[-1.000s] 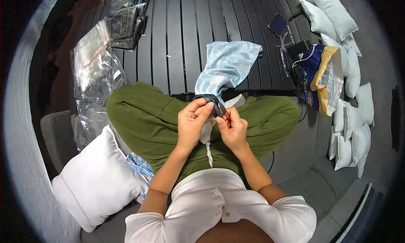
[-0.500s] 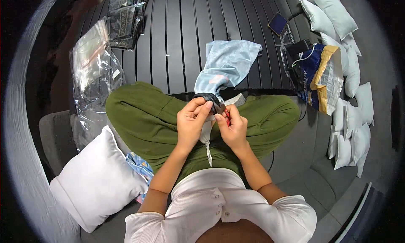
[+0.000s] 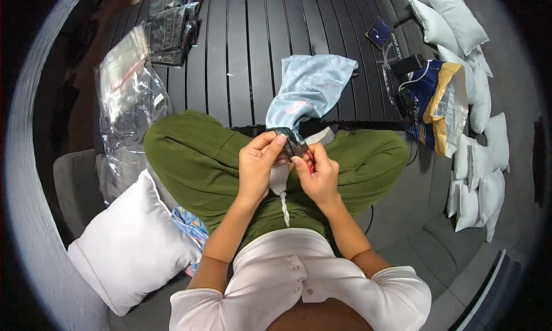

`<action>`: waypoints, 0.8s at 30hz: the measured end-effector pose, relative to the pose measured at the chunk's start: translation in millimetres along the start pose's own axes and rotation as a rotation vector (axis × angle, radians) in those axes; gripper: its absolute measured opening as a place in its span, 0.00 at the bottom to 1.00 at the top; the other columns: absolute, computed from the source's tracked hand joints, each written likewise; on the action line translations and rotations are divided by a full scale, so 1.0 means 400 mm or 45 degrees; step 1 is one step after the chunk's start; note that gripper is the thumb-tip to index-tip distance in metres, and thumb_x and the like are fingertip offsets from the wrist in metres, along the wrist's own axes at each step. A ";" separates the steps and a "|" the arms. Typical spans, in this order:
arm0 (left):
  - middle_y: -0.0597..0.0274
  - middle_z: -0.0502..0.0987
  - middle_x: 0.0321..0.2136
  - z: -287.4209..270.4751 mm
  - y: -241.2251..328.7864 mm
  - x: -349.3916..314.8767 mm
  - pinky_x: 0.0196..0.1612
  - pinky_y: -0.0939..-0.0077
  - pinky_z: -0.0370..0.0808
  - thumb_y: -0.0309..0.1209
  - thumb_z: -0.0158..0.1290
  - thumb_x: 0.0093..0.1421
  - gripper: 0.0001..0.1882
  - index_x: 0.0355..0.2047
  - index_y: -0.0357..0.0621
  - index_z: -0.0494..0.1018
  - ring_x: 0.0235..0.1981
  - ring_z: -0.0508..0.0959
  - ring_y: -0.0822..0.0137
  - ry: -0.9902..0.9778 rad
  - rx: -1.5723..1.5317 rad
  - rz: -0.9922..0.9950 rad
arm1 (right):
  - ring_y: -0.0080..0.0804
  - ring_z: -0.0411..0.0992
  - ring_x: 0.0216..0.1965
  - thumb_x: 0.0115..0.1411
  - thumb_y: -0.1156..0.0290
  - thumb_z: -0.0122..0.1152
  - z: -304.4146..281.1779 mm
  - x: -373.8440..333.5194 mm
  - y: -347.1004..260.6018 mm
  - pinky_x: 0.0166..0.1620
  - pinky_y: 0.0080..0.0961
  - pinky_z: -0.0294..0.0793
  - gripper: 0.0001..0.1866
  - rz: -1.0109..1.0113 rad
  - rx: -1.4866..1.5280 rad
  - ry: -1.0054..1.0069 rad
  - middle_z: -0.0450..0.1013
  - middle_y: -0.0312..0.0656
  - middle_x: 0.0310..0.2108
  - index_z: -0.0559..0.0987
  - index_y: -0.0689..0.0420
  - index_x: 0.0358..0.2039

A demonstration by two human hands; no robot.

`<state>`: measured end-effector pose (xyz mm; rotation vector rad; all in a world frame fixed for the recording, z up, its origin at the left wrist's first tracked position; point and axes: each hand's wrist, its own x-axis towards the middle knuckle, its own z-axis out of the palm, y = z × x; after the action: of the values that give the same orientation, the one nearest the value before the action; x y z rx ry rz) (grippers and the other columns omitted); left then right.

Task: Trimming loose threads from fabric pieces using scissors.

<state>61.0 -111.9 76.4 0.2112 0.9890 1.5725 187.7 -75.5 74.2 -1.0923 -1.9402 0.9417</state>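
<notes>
A light blue cloth piece (image 3: 316,83) with a pale pink patch spreads from the slatted table's edge toward my lap. Its near end has a dark, thin trim (image 3: 282,133), bunched up between my hands. My left hand (image 3: 257,164) pinches that dark trim between thumb and fingers. Close beside it, my right hand (image 3: 319,178) is closed around a small red-handled tool (image 3: 311,161), its thumb pressed against the dark material. The tool's working end is mostly hidden, so its kind does not show.
Clear plastic bags (image 3: 129,83) and dark packets (image 3: 169,29) lie on the table's left (image 3: 236,60). A white pillow (image 3: 132,245) sits at my left. On the right are a phone (image 3: 378,32), a blue-and-yellow bag (image 3: 440,101), a black cabled box (image 3: 407,63) and several small white pillows (image 3: 482,95).
The dark trim is now spread wider between my hands, and my left hand has shifted slightly left. The phone's screen has lit up. The light blue cloth stays nearly in place.
</notes>
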 end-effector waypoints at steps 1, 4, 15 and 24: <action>0.66 0.75 0.25 0.001 -0.001 0.000 0.27 0.89 0.71 0.27 0.50 0.56 0.05 0.31 0.38 0.71 0.23 0.73 0.81 -0.004 -0.008 0.015 | 0.15 0.58 0.14 0.51 0.70 0.59 -0.001 0.001 -0.001 0.18 0.15 0.59 0.11 0.008 0.009 0.006 0.62 0.33 0.13 0.67 0.61 0.25; 0.66 0.74 0.25 0.001 -0.002 -0.001 0.27 0.89 0.71 0.27 0.50 0.56 0.05 0.31 0.38 0.71 0.23 0.73 0.81 -0.013 -0.016 0.023 | 0.15 0.57 0.14 0.51 0.70 0.59 -0.003 0.004 -0.005 0.18 0.15 0.59 0.11 0.027 0.015 -0.004 0.62 0.33 0.13 0.67 0.61 0.25; 0.68 0.73 0.24 0.007 0.003 -0.002 0.29 0.89 0.68 0.27 0.49 0.56 0.06 0.29 0.36 0.71 0.23 0.71 0.82 -0.045 -0.025 0.020 | 0.18 0.57 0.13 0.51 0.71 0.59 -0.003 0.007 -0.005 0.18 0.15 0.58 0.10 -0.036 -0.009 0.002 0.61 0.33 0.13 0.67 0.61 0.24; 0.67 0.73 0.23 0.005 0.016 -0.002 0.25 0.89 0.65 0.28 0.48 0.57 0.07 0.30 0.36 0.70 0.21 0.68 0.82 -0.074 0.073 0.089 | 0.18 0.57 0.13 0.52 0.72 0.57 -0.005 0.014 -0.011 0.18 0.16 0.58 0.09 -0.013 0.006 -0.025 0.60 0.34 0.12 0.67 0.60 0.24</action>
<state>57.9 -111.4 82.3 0.3322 0.9911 1.5936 185.7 -71.7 80.0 -1.0726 -1.9566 0.9544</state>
